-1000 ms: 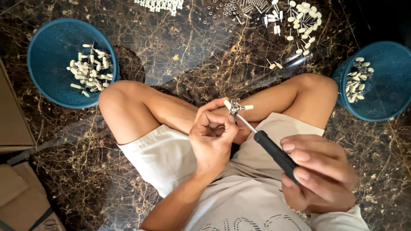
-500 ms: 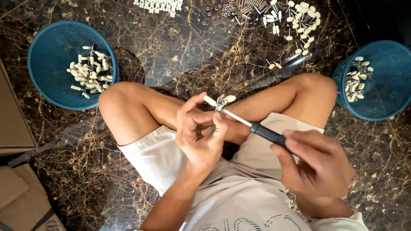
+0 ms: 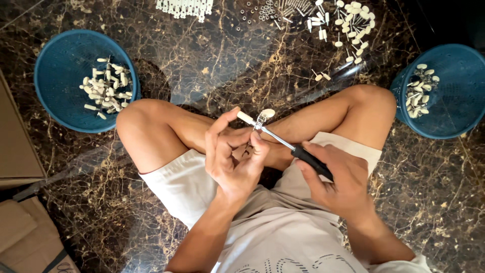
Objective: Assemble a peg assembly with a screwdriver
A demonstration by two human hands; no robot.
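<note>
I sit cross-legged on a dark marble floor. My left hand [image 3: 230, 156] pinches a small cream-and-metal part [image 3: 256, 118] between thumb and fingers, just above my knees. My right hand [image 3: 336, 184] grips the black handle of a screwdriver [image 3: 303, 154]. Its metal shaft runs up and left, with the tip set against the small part. A rounded cream knob sticks out of the part at the upper right.
A blue basket [image 3: 55, 63] with several cream parts stands at the left, and another blue basket [image 3: 452, 119] at the right. Loose cream parts and small metal pieces [image 3: 343, 23] lie on the floor ahead. Cardboard boxes [image 3: 17, 151] sit at the left edge.
My right hand and the screwdriver have swung down and leftwards, the shaft lying flatter. My left hand has turned the small part, holding it a little higher.
</note>
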